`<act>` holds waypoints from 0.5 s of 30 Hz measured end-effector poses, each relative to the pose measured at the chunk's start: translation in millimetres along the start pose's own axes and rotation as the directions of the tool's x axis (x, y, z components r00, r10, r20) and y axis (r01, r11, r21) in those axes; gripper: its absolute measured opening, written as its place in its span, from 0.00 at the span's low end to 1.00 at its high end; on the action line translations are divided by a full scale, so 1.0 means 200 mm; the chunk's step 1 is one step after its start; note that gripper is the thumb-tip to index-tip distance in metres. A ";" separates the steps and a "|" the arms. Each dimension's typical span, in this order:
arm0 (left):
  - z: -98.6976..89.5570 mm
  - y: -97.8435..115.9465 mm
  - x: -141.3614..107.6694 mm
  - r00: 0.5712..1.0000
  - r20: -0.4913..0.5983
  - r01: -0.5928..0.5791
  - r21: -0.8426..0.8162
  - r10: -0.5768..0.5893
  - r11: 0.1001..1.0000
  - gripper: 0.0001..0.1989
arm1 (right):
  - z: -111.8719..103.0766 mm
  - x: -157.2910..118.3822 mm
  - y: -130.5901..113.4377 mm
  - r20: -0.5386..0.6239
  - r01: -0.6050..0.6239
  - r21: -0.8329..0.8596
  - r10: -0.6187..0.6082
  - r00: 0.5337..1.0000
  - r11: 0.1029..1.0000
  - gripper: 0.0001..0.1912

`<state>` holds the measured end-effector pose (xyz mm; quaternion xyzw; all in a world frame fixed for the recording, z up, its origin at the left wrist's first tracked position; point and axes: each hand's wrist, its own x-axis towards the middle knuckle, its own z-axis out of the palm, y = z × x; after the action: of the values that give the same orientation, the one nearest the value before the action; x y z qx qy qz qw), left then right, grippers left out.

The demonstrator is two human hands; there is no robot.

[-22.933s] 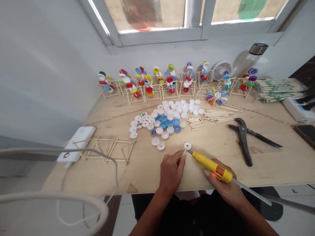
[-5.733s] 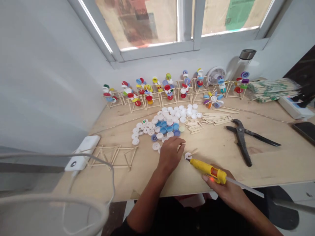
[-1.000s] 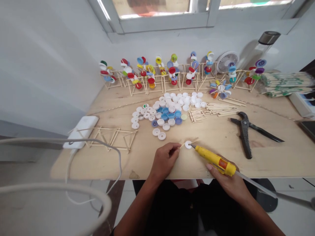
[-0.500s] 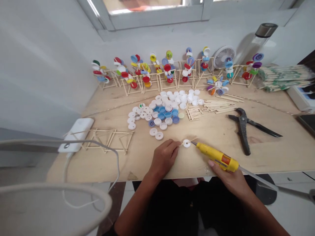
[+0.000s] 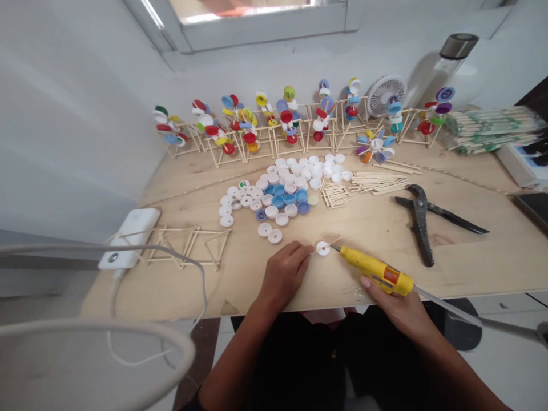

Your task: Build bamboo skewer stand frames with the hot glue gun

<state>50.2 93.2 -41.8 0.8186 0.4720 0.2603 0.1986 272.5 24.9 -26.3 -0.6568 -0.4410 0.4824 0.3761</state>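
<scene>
My left hand (image 5: 286,269) rests on the wooden table, its fingers pinching the end of a thin wooden stick (image 5: 336,242). The stick runs across a white bottle cap (image 5: 323,252) with a hole in its middle, lying on the tabletop. In my right hand (image 5: 396,305) is a yellow hot glue gun (image 5: 374,270), fingers wrapped round it. Its metal tip sits close to the cap's right edge; whether it touches, I cannot tell. Just beyond my left hand lie two white caps (image 5: 275,236), with a pile of white and blue caps (image 5: 289,198) behind them.
Pliers (image 5: 422,220) lie to the right, near loose sticks (image 5: 379,182). Along the wall stand several stick frames with colourful cap wheels (image 5: 291,120), a small fan (image 5: 386,96) and a bottle (image 5: 449,65). At left are a stick frame (image 5: 201,261), a white power strip (image 5: 145,218) and a cable.
The whole view has shifted slightly. Both hands, the cap and the glue gun keep nearly the same places relative to one another.
</scene>
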 end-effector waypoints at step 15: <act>-0.01 0.02 0.00 0.999 0.017 0.034 0.020 -0.034 0.999 0.11 | 0.02 0.00 -0.05 -0.013 -0.062 0.028 0.063 0.998 0.998 0.19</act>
<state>52.3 91.6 -38.2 0.8146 0.4868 0.2449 0.1988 266.7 27.6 -18.2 -0.6683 -0.4108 0.4955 0.3729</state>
